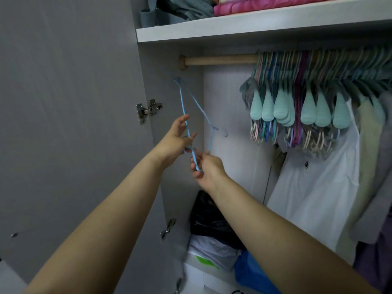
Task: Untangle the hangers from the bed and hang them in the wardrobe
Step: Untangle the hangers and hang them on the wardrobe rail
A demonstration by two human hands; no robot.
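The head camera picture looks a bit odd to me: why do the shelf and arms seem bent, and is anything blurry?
Head view: the wide lens bows the shelf and stretches both arms. The thin blue hanger, held by the left hand and right hand, is smeared at its hook. The crowded hangers on the rod look soft toward the right edge. Lighting is dim and even, no glare.

No legible text; white shirt's (314,187) small dark mark unreadable.

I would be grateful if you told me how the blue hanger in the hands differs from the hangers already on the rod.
The blue hanger is held below the rod by the left hand and right hand, tilted on end; the hung hangers sit packed on it. It is alone and bare; some of them carry clothes. Both kinds are thin.
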